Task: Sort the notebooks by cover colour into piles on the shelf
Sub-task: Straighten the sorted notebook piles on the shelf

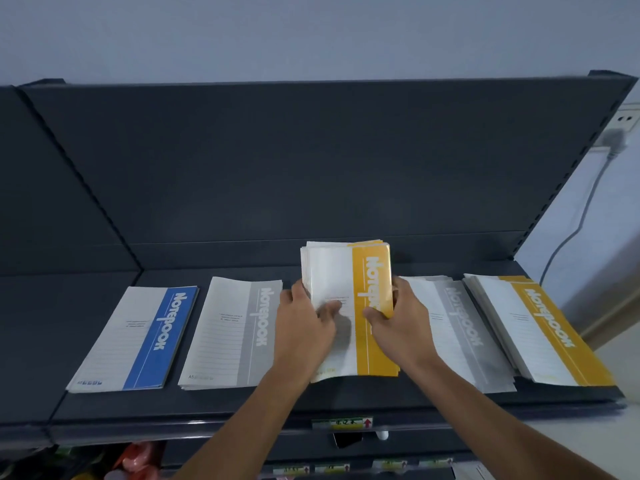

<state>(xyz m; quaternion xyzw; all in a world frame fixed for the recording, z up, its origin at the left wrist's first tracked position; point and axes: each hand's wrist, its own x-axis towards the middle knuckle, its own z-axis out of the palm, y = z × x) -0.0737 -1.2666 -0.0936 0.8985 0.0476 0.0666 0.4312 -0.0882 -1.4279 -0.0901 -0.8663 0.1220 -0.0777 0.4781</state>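
On the dark shelf (221, 407) lie notebooks in piles. A stack with a yellow-striped cover (349, 271) is tilted up at the middle, its far end lifted. My left hand (304, 323) grips its left edge with the thumb on the cover. My right hand (398, 317) grips its right edge over the yellow stripe. To the left lie a blue-striped pile (138, 341) and a grey-striped pile (232, 334). To the right lie another grey-striped pile (457, 327) and a yellow-striped pile (540, 327).
The shelf's dark back panel (277, 161) rises behind the piles. A price label strip (343, 423) runs along the front edge. A wall socket with a plug and cable (613, 140) sits at the far right. Packaged goods (131, 459) show on a lower shelf.
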